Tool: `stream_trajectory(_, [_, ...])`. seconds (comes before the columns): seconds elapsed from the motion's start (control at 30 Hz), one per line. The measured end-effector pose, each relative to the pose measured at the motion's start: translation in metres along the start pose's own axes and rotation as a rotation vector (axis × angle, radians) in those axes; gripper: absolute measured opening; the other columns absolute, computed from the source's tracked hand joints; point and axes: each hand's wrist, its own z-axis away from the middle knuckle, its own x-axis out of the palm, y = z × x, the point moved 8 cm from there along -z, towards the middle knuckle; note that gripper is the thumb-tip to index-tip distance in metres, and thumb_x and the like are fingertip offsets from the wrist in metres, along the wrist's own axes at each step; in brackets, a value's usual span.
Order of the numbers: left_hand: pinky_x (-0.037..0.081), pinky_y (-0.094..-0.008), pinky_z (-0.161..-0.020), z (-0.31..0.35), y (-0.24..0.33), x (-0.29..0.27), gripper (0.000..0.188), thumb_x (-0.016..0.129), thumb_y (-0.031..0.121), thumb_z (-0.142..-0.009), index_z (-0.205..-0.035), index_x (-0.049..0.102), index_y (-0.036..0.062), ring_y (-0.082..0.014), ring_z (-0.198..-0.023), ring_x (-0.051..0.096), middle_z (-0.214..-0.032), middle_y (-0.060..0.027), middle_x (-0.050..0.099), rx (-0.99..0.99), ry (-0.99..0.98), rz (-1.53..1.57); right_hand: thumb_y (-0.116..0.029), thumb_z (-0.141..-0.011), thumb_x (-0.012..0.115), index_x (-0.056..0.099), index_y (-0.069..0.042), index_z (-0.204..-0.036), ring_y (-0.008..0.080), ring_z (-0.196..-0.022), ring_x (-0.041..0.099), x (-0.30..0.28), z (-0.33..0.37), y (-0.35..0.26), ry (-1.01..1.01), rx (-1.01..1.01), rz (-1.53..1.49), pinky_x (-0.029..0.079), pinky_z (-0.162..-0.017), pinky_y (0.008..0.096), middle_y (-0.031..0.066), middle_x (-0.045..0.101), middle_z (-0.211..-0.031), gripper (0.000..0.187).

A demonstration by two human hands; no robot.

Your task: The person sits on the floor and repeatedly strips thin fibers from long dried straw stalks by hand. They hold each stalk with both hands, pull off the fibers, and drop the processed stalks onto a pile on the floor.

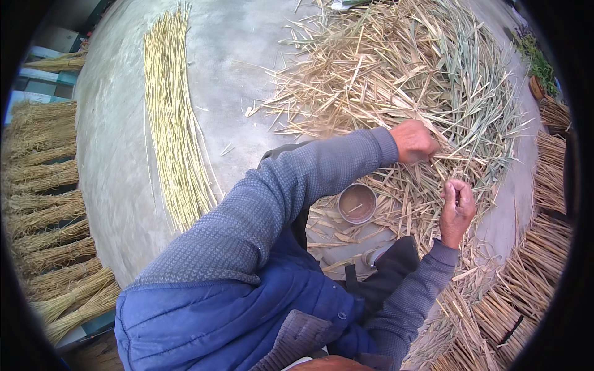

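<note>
My left hand [413,141] reaches across to the right, closed in a fist above a big heap of dry straw and leaf husks [377,68]. Its fingertips face away, so whatever they grip is hidden among the pale strips. Just nearer and to the right, my right hand [457,209] is raised with thumb and forefinger pinched together. Pale straw lies behind that pinch, and I cannot separate any held piece from it. Below my left wrist, a small round metal tin [357,203] with a brownish inside stands among the loose husks, a thin pale bit in it.
A long bundle of yellow-green stalks [173,117] lies on the concrete floor [232,37] to the left. Tied brush-like bundles [49,213] line the far left edge. More stalk bundles [526,290] lie along the right, with a potted green plant [537,62] beyond them.
</note>
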Motion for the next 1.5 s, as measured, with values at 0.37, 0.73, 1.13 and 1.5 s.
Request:
stream_trajectory(0.37, [0.052, -0.0429, -0.062, 0.061, 0.058, -0.081, 0.016, 0.063, 0.016, -0.071, -0.072, 0.05, 0.0069, -0.0285, -0.069, 0.063, -0.065, -0.0068, 0.056, 0.227, 0.051, -0.297, -0.021, -0.096, 0.063, 0.064, 0.0, -0.096, 0.0253, -0.075, 0.063, -0.037, 0.02, 0.081, 0.047, 0.219, 0.408, 0.049, -0.071, 0.0386, 0.0135, 0.066, -0.086, 0.021])
stream_trajectory(0.73, [0.044, -0.0368, -0.074, 0.322, -0.033, -0.235, 0.012, 0.062, 0.014, -0.073, -0.078, 0.052, 0.0112, -0.0216, -0.088, 0.057, -0.079, -0.0015, 0.059, -0.14, -0.281, -0.712, -0.028, -0.091, 0.073, 0.041, 0.005, -0.145, 0.0222, -0.111, 0.06, -0.125, 0.073, 0.198, 0.043, 0.459, -0.129, 0.047, -0.096, 0.0341, 0.0209, 0.063, -0.123, 0.071])
stream_trajectory(1.13, [0.055, -0.0449, -0.08, 0.828, -0.001, -0.127, 0.031, 0.086, 0.024, -0.068, -0.095, 0.076, 0.011, -0.0322, -0.094, 0.07, -0.096, -0.0111, 0.074, -1.48, -1.03, 0.046, -0.058, -0.093, 0.058, 0.044, -0.009, -0.148, 0.0318, -0.128, 0.054, -0.011, 0.349, 0.291, -0.15, 1.174, -0.466, 0.038, -0.109, 0.0435, 0.0122, 0.055, -0.143, 0.075])
stream_trajectory(1.5, [0.054, -0.0368, -0.071, 0.637, -0.058, -0.07, 0.026, 0.082, 0.024, -0.068, -0.084, 0.073, 0.0055, -0.0251, -0.075, 0.068, -0.076, -0.0117, 0.07, -1.004, -0.639, 0.041, -0.058, -0.088, 0.062, 0.049, -0.011, -0.145, 0.0326, -0.131, 0.052, 0.102, 0.544, 0.345, -0.648, 1.257, 0.039, 0.038, -0.111, 0.0438, 0.0141, 0.054, -0.144, 0.075])
